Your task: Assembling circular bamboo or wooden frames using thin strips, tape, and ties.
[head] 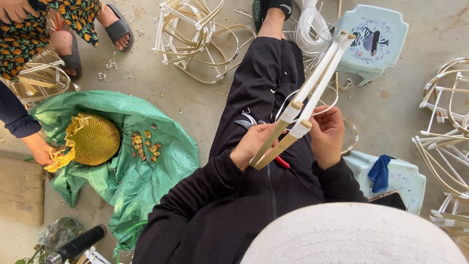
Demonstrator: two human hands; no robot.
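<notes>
Where the picture's left edge cuts across, another person's hand [40,149] shows only from the dark sleeve down, resting at the torn side of a split jackfruit [92,139] that lies on a green woven sack [161,156]; loose seeds [145,145] are scattered just beside the fruit. Above, a second person appears only as patterned cloth and grey sandals [118,28], body out of frame. At the bottom left a dark cylindrical object [78,243] is half cut off and hard to identify.

Toward the middle, the left hand [252,143] is closed around the lower ends of a bamboo frame [305,102], two strips partly wrapped in white, which slants up and to the right over the black-clad lap. A metal tool with a red handle [281,162] is mostly hidden under that hand. The right hand [326,137] curls its fingers against the frame's right strip, pinching a thin white strand [328,108]; the fingertips themselves are hidden.

Farther right stands a pale blue plastic stool [386,54] with a dark printed picture on its seat, then a second stool [408,178] bearing a blue cloth [379,173]. Finished frames [442,142] run off the right edge.
</notes>
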